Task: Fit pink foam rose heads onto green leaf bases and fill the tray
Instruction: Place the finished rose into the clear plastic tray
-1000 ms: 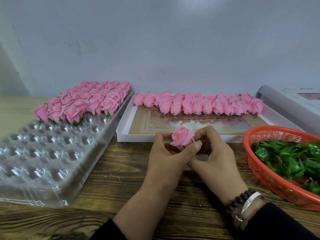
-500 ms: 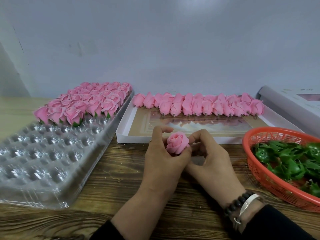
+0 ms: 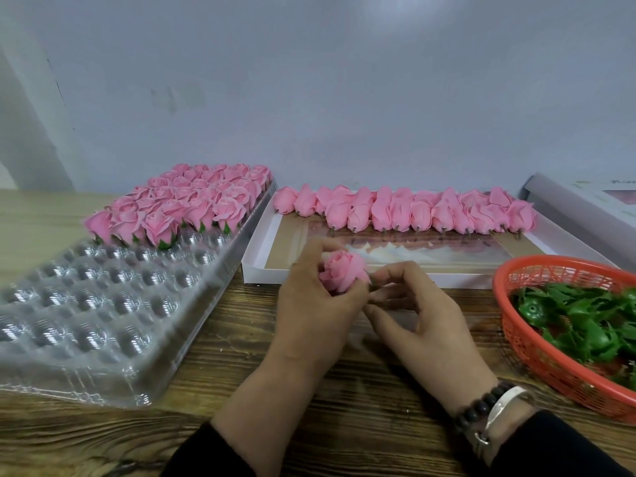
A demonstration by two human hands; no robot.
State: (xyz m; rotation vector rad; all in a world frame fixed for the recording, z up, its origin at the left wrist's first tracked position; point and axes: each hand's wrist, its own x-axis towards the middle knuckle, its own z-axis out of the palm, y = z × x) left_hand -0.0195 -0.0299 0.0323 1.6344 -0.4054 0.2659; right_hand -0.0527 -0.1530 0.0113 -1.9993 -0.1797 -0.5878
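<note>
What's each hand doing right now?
Left hand: closed around a pink rose.
Right hand: fingers curled beside the rose; whether it pinches anything cannot be told.

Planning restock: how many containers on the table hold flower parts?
3: the clear tray at left, the white box in the middle, the orange basket at right. Others may lie off-frame.

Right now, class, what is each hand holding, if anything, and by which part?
The left hand grips a pink rose head around its lower half. The right hand holds nothing visible; its fingertips sit beside the rose.
</note>
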